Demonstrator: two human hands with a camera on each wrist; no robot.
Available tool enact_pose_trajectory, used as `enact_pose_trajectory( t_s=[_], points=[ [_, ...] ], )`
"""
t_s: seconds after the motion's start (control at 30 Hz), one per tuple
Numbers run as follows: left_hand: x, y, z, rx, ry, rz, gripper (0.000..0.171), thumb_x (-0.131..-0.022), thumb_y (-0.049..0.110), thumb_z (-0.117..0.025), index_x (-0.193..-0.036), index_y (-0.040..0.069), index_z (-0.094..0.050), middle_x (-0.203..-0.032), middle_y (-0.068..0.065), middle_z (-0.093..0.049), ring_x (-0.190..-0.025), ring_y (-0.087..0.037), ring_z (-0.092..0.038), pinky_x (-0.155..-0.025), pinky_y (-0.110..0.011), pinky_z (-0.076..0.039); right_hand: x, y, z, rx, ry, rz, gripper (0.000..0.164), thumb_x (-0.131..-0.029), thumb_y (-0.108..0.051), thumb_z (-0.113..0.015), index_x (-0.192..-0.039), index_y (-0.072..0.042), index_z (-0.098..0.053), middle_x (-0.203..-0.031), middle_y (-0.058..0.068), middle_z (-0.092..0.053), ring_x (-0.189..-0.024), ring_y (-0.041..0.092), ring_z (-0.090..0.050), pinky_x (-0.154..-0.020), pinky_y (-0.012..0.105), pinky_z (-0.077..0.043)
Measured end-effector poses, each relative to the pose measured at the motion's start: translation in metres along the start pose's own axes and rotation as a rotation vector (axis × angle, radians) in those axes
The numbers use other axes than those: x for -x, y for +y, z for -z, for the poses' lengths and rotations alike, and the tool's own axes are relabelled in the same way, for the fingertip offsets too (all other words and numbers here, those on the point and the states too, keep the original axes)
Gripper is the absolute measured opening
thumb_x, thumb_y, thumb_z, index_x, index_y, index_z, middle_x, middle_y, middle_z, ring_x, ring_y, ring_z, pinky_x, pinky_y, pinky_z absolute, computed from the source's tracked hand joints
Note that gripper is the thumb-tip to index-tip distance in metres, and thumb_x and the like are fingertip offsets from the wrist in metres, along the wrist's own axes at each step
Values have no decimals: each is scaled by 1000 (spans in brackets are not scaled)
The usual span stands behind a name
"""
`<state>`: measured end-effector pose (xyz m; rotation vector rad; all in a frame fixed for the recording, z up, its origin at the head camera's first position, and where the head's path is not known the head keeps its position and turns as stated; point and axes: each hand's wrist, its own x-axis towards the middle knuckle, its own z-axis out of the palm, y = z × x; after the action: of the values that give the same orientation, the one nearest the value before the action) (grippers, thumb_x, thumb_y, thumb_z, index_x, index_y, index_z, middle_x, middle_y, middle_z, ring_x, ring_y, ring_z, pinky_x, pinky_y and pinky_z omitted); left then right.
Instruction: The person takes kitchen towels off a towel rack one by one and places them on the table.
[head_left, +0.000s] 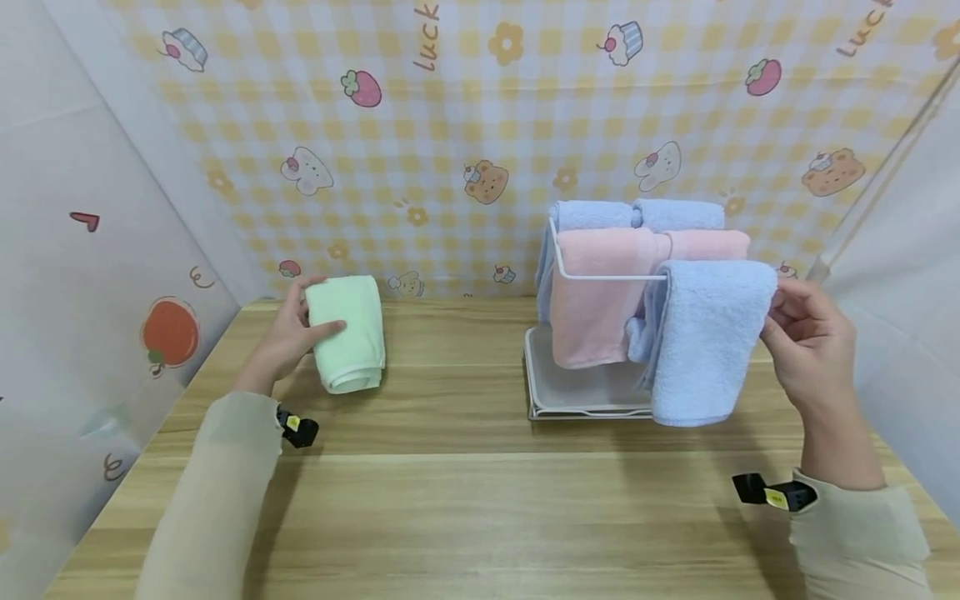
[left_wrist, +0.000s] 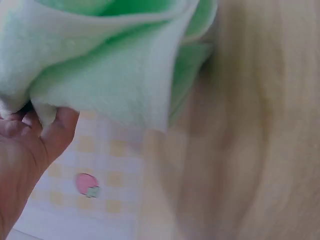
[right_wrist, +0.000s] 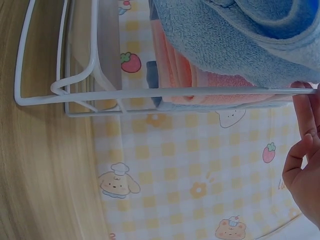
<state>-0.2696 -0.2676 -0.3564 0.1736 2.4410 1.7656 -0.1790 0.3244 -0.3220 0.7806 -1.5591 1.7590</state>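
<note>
Left hand (head_left: 292, 337) has the green towel (head_left: 347, 329), thumb across the near face, fingers behind its left edge. Right hand (head_left: 817, 342) is up against the right edge of the front blue towel (head_left: 708, 342), at the end of the rack's front rod (right_wrist: 125, 94); from my feeds I can't tell if it pinches cloth or just touches.

Green towel sits just right of the left hand, above the worktop (head_left: 465, 500); can't confirm its lower end is clear. Front blue towel hangs over the rod, just left of the right hand. Pink towels (head_left: 600, 292) hang behind it, further from that hand.

Handling, my read: terry-type cloth, so light, soft, grippy, nothing to break. No stiffness to count on. Left wrist view shows the green folds gaping at the free end, so a one-layer pinch would probably let it unroll. I'd take all layers, thumb one side, fingers flat the other, near the folded edge.

Blue: I'd pinch both layers at the rod. Pulling one side likely slides it off-centre. White rack (head_left: 555, 242) looks thin-wired; go easy on sideways load.
</note>
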Motion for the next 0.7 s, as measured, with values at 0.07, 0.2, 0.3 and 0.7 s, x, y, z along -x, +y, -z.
enact_pose_trajectory(
  t_s=[0.07, 0.2, 0.3, 0.7],
  points=[
    [6, 8, 0, 34, -20, -45, 79, -97, 6, -61, -154, 27, -11, -150, -19, -36, -106, -10, -57, -77, -28, -59, 0, 0, 1, 1, 1, 1, 30, -86, 22, -59, -116, 22, -57, -96, 7, -73, -86, 12, -68, -79, 16, -56],
    [15, 20, -3, 97, -95, -116, 70, -95, 1, -63, -147, 29, -24, -131, -5, -47, -102, -9, -63, -75, -31, -60, 1, -2, 3, 5, 7, 6, 30, -86, 22, -59, -116, 22, -57, -97, 7, -73, -87, 12, -69, -80, 16, -56],
    [15, 20, -3, 83, -159, -97, 69, -94, 0, -64, -146, 26, -28, -124, -6, -50, -97, -12, -67, -74, -36, -61, 0, -2, 4, 1, 10, 10, 30, -86, 23, -57, -116, 22, -57, -97, 8, -73, -87, 12, -69, -80, 16, -56],
    [-3, -26, 15, 22, -146, 67, 75, -96, 6, -64, -154, 24, -21, -129, -8, -48, -92, -10, -67, -78, -35, -60, 1, 2, 0, -12, -7, 4, 28, -87, 21, -57, -115, 22, -56, -95, 7, -71, -88, 12, -68, -79, 16, -56]
  ],
)
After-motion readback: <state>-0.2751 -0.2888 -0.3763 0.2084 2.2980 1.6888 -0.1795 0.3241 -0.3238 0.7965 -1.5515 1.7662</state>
